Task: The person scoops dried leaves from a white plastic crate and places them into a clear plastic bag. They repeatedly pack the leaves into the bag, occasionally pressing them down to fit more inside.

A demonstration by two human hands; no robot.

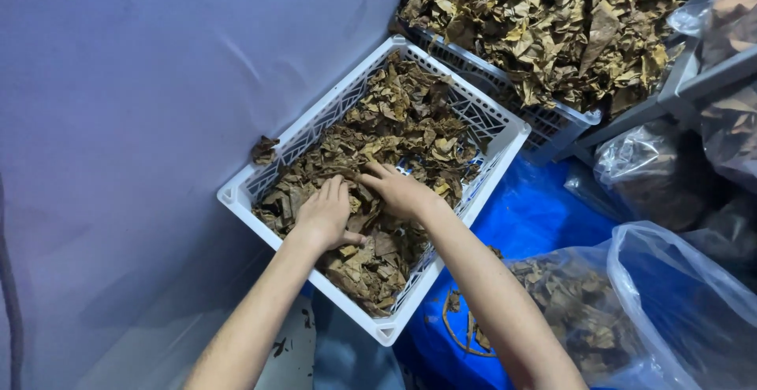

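Grey wall point(142, 82), blue sheet point(528, 216) | white basket point(236, 194) of dried leaves point(410, 114) | left hand point(325, 215) grip open, flat on leaves | right hand point(398, 191) grip open, fingers spread in leaves | bagged leaves point(583, 311) beside

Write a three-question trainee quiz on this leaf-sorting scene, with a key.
1. True or false: both the left hand and the right hand rest on the dried brown leaves inside the white slotted plastic crate.
2. What lies right of that crate? A) clear plastic bag of leaves on blue plastic sheet B) metal bucket C) stack of books
3. Fill in: behind the crate stands a second crate, heaped with ____ leaves.

Key: 1 true; 2 A; 3 dried brown.
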